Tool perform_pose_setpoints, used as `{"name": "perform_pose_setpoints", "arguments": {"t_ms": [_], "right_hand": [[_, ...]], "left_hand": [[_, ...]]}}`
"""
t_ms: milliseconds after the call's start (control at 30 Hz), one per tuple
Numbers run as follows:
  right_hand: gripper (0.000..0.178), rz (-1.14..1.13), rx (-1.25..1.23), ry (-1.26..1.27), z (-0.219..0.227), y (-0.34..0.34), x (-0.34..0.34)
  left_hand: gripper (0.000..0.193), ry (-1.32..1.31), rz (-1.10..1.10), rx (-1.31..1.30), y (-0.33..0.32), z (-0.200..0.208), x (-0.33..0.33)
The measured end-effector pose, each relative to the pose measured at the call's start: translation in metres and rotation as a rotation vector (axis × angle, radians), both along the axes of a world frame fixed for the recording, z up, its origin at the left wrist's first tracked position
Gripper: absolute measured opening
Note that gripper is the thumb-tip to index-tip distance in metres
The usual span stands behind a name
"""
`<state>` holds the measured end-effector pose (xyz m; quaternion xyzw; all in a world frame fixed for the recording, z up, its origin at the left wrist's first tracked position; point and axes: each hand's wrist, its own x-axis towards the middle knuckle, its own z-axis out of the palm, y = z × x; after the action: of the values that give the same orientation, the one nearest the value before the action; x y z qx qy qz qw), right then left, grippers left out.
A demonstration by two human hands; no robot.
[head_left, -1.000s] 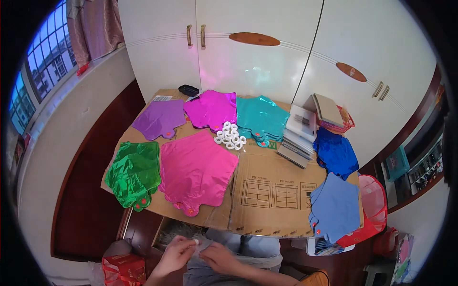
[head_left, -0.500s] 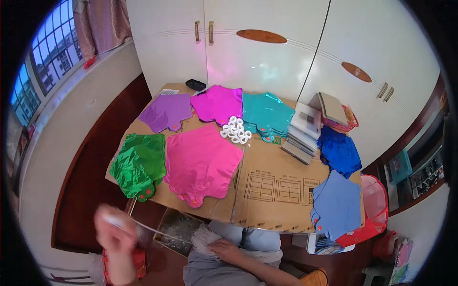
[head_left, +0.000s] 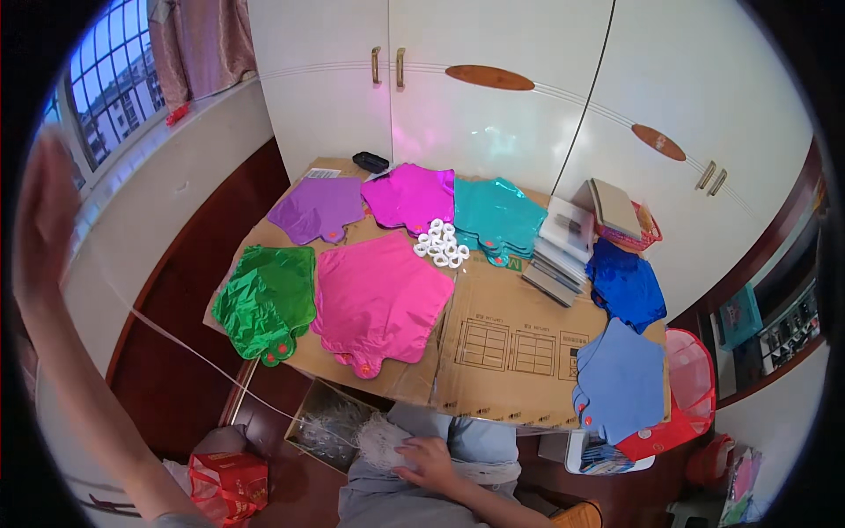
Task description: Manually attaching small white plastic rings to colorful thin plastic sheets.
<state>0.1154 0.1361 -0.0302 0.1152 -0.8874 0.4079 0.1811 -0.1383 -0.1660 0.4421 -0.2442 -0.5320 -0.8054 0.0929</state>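
High at the far left, my left hand point(head_left: 48, 207) is raised and smeared by motion, its arm stretched out. A thin white string point(head_left: 207, 359) runs up to it in a long line from a tangled bundle of white string point(head_left: 378, 443) on my lap. My right hand point(head_left: 429, 464) lies at the right side of that bundle, fingers bent on the strands. On the cardboard ahead are flat foil balloons: a large pink one point(head_left: 383, 304), a green stack point(head_left: 267, 299), a purple one point(head_left: 319, 209), a magenta one point(head_left: 412, 198) and a teal stack point(head_left: 499, 216). Small white rings point(head_left: 441, 243) sit among them.
Blue foil balloons point(head_left: 627, 286) and paler blue ones point(head_left: 620, 378) lie at the right. Grey-white packets point(head_left: 556, 271) stand near a pink basket point(head_left: 650, 231). Below the cardboard's left side is an open box point(head_left: 330, 427) with clear plastic; a red bag point(head_left: 231, 484) stands on the floor.
My left hand has swung up and outward to the far left, drawing out a longer length of string. My right hand stays at the bundle, its fingers slightly shifted. The view has tilted slightly.
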Motion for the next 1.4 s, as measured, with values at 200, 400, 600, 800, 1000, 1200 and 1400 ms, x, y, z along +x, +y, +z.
{"name": "perform_pose_setpoints", "arguments": {"t_ms": [200,400,600,800,1000,1200,1400], "right_hand": [[0.044,0.015,-0.55,0.227,0.143,0.002,-0.035],[0.027,0.46,-0.88,-0.426,0.121,0.027,-0.03],[0.018,0.061,-0.968,-0.368,0.084,0.023,-0.016],[0.016,-0.175,-0.226,-0.007,0.101,0.035,-0.002],[0.014,-0.136,-0.39,-0.193,0.09,0.029,-0.006],[0.013,-0.152,-0.407,-0.271,0.11,0.043,-0.002],[0.012,0.034,-0.397,-0.192,0.101,0.029,0.004]], "left_hand": [[0.012,0.423,-0.699,-1.176,0.141,-0.155,0.102],[0.016,-0.039,-0.9,-0.896,0.158,-0.24,0.107],[0.019,-0.868,-1.104,-0.031,0.178,-0.328,0.138],[0.015,0.248,-0.567,-0.806,0.196,-0.335,0.133],[0.012,-0.841,-0.734,-0.195,0.196,-0.347,0.151],[0.011,0.074,-0.689,-0.764,0.192,-0.352,0.141],[0.014,0.303,-0.307,-0.792,0.202,-0.34,0.146]]}}
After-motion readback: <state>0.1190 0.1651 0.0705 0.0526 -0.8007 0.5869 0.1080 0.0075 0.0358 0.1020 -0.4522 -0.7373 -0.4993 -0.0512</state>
